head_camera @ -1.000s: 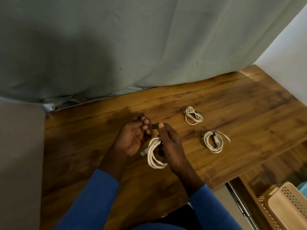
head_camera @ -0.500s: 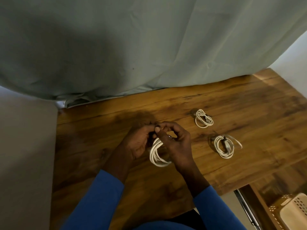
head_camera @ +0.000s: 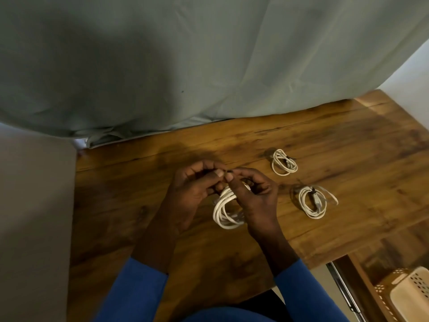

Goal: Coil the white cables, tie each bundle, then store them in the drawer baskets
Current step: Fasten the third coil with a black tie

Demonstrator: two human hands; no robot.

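Note:
A coiled white cable [head_camera: 224, 211] hangs between my two hands above the wooden table [head_camera: 362, 145]. My left hand [head_camera: 192, 194] and my right hand [head_camera: 253, 194] meet at the top of the coil, fingertips pinching a thin dark tie there. My right palm covers the coil's upper right part. Two more coiled white cables lie to the right: a small one [head_camera: 284, 162] farther back and a larger one [head_camera: 313, 203] nearer, each with a dark tie around it.
A grey-green cloth [head_camera: 185, 66] hangs behind the table's far edge. At the bottom right an open drawer holds a cream perforated basket [head_camera: 411, 296] beside a metal slide rail [head_camera: 343, 287]. A grey wall runs along the left.
My fingertips have closed together at the top of the coil, and the coil has shifted a little between my hands. The view has drifted, so the table cables appear farther right.

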